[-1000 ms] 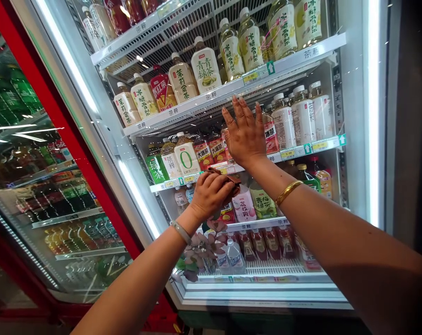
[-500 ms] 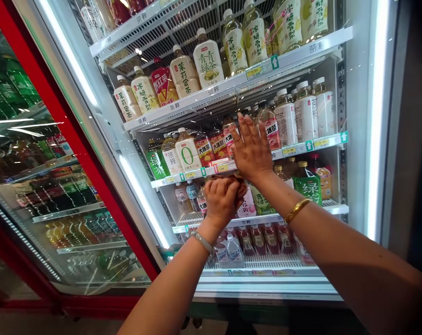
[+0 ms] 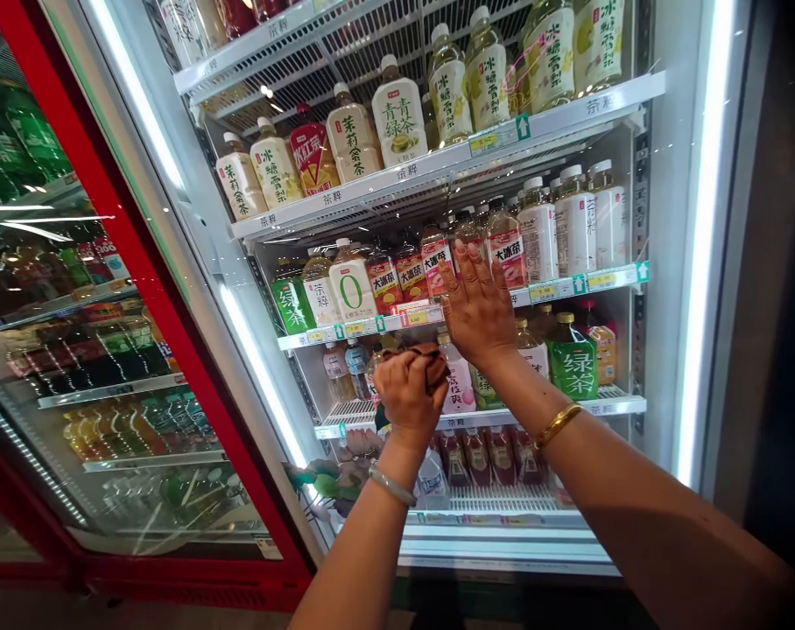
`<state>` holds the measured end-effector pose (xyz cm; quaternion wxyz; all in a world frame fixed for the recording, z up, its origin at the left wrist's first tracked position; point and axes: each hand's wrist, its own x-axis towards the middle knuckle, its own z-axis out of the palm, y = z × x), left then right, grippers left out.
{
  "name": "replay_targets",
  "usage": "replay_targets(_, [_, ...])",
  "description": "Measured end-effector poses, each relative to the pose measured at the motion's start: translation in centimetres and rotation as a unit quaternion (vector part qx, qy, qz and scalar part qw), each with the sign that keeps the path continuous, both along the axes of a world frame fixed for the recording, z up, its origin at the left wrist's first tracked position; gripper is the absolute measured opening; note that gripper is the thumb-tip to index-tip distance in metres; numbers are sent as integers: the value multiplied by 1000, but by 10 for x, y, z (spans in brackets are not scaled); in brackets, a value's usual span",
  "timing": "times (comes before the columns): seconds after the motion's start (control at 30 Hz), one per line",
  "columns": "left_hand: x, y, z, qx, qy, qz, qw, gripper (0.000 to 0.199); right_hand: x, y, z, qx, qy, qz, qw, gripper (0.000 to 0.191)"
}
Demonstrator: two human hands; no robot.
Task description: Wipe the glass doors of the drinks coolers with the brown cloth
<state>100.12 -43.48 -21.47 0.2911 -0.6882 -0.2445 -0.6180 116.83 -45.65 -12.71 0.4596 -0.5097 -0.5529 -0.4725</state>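
Observation:
My left hand (image 3: pixel 407 389) is closed around a crumpled brown cloth (image 3: pixel 430 360), which bulges out above and to the right of the fist. A pale bangle (image 3: pixel 392 486) circles that wrist. To the right, my right hand (image 3: pixel 480 306) is raised with straight fingers and the palm facing the cooler, apparently flat on its glass front. It wears a gold bracelet (image 3: pixel 559 425). Behind the hands stand shelved drink bottles, among them a red-labelled tea bottle (image 3: pixel 508 252) beside my right fingers and a green-labelled bottle (image 3: pixel 573 360) farther right.
A lit drinks cooler fills the middle, with several white shelf edges (image 3: pixel 437 162) carrying price tags. At the left a red frame (image 3: pixel 167 337) borders another cooler of bottles. A pink flower and leaf pattern (image 3: pixel 345 464) shows low on the glass. Light strips run along both sides.
My left hand has moved a little left and down with the cloth. My right hand sits slightly lower, still flat. The view has shifted a little, and the flower pattern now shows more.

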Motion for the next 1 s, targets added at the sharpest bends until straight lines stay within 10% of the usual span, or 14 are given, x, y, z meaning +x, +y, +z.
replay_targets(0.17, [-9,-12,-37,-35,71,-29,996,34,0,1,-10,9,-9,-13,1000,68])
replay_targets(0.43, [11,-1,20,-33,-95,-34,994,30,-6,-1,-47,33,-16,-45,998,71])
replay_targets(0.73, [3,-27,-76,-85,16,-50,995,32,-13,-8,-107,27,-10,-47,998,79])
replay_targets(1.0, [8,-17,-33,-98,-80,-60,990,34,-26,-10,-152,12,32,-50,998,73])
